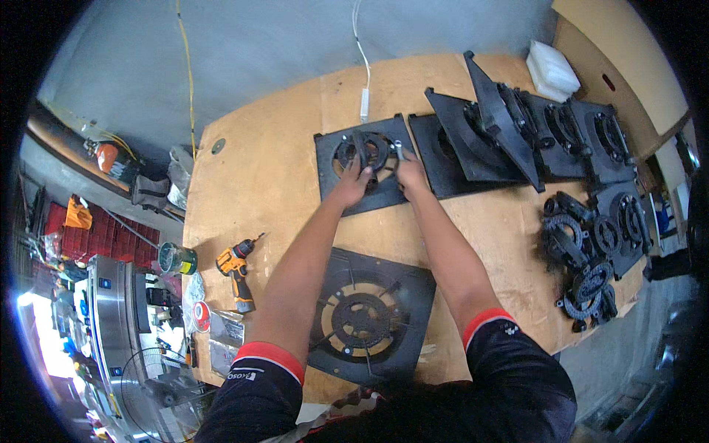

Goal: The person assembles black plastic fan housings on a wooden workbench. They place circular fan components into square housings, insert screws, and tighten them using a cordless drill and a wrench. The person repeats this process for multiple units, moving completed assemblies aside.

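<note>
A square black stove plate [332, 196] lies at the far middle of the table, with a round black gas burner [377, 148] at its central opening. My left hand [351, 186] grips the near left side of the burner, fingers on it and thumb apart along its edge. On the plate's right side my right hand [410, 177] is closed around a small silver wrench [399, 145], whose head points away from me. My fingers hide part of the burner and the wrench's lower end. Nearer me, between my forearms, lies a second black plate [410, 288] with a round burner [360, 320] in it.
Several black plates [461, 133] lean and overlap at the far right. Loose burners and rings [583, 251] are heaped at the right edge. An orange cordless drill [235, 267] lies left, near a green can [177, 258] and a tape roll [201, 316]. A white cable [365, 103] reaches the table.
</note>
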A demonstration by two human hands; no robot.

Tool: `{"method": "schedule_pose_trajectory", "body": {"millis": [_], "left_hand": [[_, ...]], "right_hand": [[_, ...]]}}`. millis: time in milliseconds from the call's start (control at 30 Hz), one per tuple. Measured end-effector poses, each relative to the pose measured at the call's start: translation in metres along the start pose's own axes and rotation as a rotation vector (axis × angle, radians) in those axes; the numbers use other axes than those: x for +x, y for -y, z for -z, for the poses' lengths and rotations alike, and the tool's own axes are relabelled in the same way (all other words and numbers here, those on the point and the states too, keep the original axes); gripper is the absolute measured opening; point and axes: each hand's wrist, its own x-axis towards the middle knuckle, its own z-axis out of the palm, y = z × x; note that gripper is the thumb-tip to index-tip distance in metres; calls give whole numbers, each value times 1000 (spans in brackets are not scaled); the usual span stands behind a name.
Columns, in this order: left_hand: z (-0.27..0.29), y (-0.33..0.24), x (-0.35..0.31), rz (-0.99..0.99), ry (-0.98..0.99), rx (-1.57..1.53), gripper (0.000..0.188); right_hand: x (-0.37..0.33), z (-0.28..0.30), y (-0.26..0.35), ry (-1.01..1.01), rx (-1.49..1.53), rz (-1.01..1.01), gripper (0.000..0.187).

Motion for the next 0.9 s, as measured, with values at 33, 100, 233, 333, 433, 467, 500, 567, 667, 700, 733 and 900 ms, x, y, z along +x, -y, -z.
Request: {"method": "schedule_pose_trajectory", "body": {"millis": [33,100,233,333,433,467,500,567,667,700,733,900], "left_hand": [[-2,17,-12,31,-72,-123,71],[-3,48,-30,77,-197,-363,66],[-24,62,-45,93,-198,-96,55],[-35,65,-48,-9,-263,-59,53],[-33,77,-45,-48,-249,-99,54],[-32,80,-44,-12,-239,-122,55],[-34,81,-42,21,-228,-152,56],[-33,84,-37,81,-231,-191,56],[-30,79,-35,133,-217,-201,56],[-28,74,-35,146,-206,-197,56],[-25,71,-37,134,-196,-185,56],[-8,63,-49,185,-44,-684,60]], "right_hand": [[-13,8,5,27,-124,19,43],[-45,19,8,160,-312,45,41],[-88,9,-4,442,-328,32,38],[-93,-15,-5,413,-138,-56,30],[-90,-31,-2,324,-84,-121,21],[-91,-37,-1,317,-93,-134,20],[-91,-39,0,308,-109,-147,20],[-91,-41,2,307,-146,-201,19],[-83,-43,9,336,-192,-293,20],[-81,-43,9,355,-203,-308,20],[-80,-42,9,376,-215,-324,21],[-110,-95,-8,204,254,-485,21]]}}
